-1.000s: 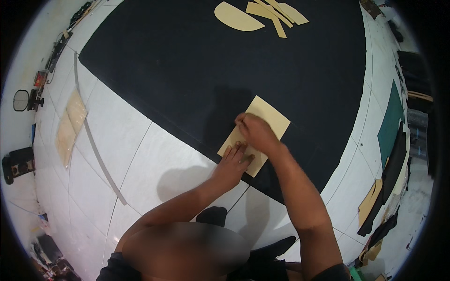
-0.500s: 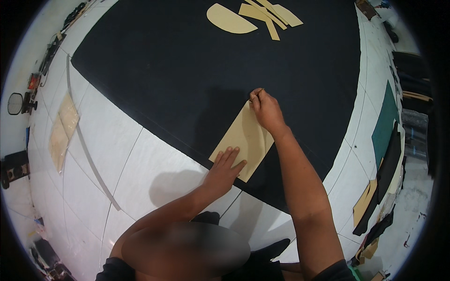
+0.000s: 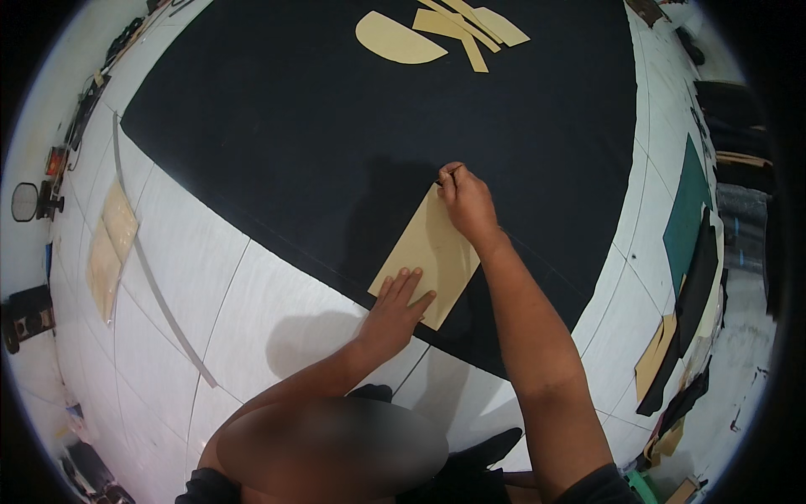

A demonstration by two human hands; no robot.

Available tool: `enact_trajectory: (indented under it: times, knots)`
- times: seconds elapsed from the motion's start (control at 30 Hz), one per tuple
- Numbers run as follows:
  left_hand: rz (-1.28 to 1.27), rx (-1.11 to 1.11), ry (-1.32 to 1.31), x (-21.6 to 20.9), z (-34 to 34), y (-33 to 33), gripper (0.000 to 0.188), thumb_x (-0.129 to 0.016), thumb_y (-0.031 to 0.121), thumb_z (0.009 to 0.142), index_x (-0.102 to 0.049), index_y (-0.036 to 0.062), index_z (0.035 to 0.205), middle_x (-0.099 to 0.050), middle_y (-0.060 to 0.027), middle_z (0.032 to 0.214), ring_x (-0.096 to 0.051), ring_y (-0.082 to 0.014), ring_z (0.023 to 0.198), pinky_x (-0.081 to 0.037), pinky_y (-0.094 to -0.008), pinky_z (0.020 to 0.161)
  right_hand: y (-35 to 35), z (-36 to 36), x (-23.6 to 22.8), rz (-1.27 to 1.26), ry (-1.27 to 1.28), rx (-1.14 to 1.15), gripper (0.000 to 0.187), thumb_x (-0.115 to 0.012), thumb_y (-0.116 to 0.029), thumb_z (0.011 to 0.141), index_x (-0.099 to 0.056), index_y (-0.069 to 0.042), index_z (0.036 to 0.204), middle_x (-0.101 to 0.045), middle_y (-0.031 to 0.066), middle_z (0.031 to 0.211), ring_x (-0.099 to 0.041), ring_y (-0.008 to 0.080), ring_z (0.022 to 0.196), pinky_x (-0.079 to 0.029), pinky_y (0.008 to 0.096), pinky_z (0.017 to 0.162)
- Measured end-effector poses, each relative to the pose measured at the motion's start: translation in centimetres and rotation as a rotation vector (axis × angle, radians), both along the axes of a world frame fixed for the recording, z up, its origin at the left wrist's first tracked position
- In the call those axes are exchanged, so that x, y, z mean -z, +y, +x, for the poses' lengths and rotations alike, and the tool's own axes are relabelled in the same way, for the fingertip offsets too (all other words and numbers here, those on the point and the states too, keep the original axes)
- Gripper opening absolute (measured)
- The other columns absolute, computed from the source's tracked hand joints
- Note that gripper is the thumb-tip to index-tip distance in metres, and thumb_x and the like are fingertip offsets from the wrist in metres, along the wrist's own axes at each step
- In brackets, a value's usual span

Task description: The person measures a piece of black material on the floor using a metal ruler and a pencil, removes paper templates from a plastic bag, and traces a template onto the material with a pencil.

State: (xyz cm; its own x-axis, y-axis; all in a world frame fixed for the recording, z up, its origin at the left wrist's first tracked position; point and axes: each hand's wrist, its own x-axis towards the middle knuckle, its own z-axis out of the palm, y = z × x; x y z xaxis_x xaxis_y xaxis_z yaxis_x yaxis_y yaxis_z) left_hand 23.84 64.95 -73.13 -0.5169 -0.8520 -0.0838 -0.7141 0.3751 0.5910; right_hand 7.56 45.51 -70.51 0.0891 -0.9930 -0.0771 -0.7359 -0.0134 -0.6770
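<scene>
A tan rectangular card pattern piece (image 3: 432, 252) lies at a slant on a large black sheet of cloth-like material (image 3: 277, 134), close to its near edge. My left hand (image 3: 399, 304) rests flat on the card's near end, fingers spread. At the card's far left corner, my right hand (image 3: 463, 197) is closed in a pinch around a thin, stick-like tool. Most of that tool is hidden by my fingers, so its exact kind cannot be made out.
A half-round tan card piece (image 3: 399, 40) and several narrower card pieces (image 3: 470, 25) lie farther off on the black sheet. White floor tiles (image 3: 269, 286) surround it. To the left are a grey strip (image 3: 164, 290) and plastic-wrapped tan sheets (image 3: 109, 252); a green sheet (image 3: 687, 218) is on the right.
The whole view has shifted slightly, so the sheet and card pieces appear a little farther left. My left hand stays on the card; my right hand remains pinched at its far corner.
</scene>
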Motion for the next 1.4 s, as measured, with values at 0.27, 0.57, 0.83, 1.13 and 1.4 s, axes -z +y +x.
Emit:
enact_trajectory:
  times: [0.27,0.57,0.83,1.13,1.4]
  knots:
    - [0.018,0.003,-0.008,-0.3,0.1,0.1,0.049,-0.068,0.012,0.092,-0.059,0.0087,0.140,-0.035,-0.0260,0.156,-0.032,-0.0481,0.147,-0.028,-0.0589,0.120,2.7,-1.4,1.2,-0.086,-0.030,0.105,0.023,-0.052,-0.018,0.104,-0.064,0.000,0.112,-0.071,0.0219,0.105,-0.067,0.0414,0.101,-0.053,0.0479,0.090]
    - [0.066,0.013,-0.057,-0.6,-0.3,-0.3,0.047,-0.064,0.012,0.096,-0.058,0.0085,0.143,-0.033,-0.0266,0.159,-0.027,-0.0446,0.151,-0.022,-0.0557,0.123,9.0,-8.9,2.6,-0.009,-0.126,0.460,0.027,-0.052,-0.020,0.105,-0.064,0.002,0.114,-0.072,0.0190,0.100,-0.073,0.0318,0.093,-0.057,0.0417,0.083]
    - [-0.016,0.006,-0.032,-0.5,-0.5,-0.2,0.048,-0.071,0.011,0.090,-0.062,0.0086,0.137,-0.037,-0.0276,0.154,-0.034,-0.0487,0.145,-0.028,-0.0582,0.119,10.4,-8.8,2.2,-0.038,-0.481,0.648,0.027,-0.050,-0.022,0.108,-0.061,0.000,0.117,-0.069,0.0122,0.100,-0.072,0.0167,0.085,-0.060,0.0309,0.072]
    - [-0.185,-0.126,-0.258,-0.4,3.4,-2.5,0.057,-0.077,0.042,0.085,-0.068,-0.0017,0.119,-0.053,-0.0247,0.140,-0.043,-0.0440,0.140,-0.020,-0.0712,0.116,18.9,-8.6,0.0,0.015,-0.612,0.716,0.027,-0.049,-0.027,0.110,-0.060,-0.004,0.118,-0.064,0.0050,0.094,-0.063,0.0100,0.077,-0.054,0.0261,0.070]
    - [-0.198,-0.341,-0.547,-1.5,13.5,-10.2,0.064,-0.070,0.040,0.094,-0.049,0.0230,0.152,-0.042,-0.0174,0.155,-0.027,-0.0424,0.151,-0.007,-0.0703,0.120,22.1,-8.7,1.2,-0.038,-0.463,0.641,0.025,-0.050,-0.025,0.109,-0.063,-0.005,0.115,-0.066,0.0049,0.093,-0.064,0.0109,0.079,-0.055,0.0284,0.073]
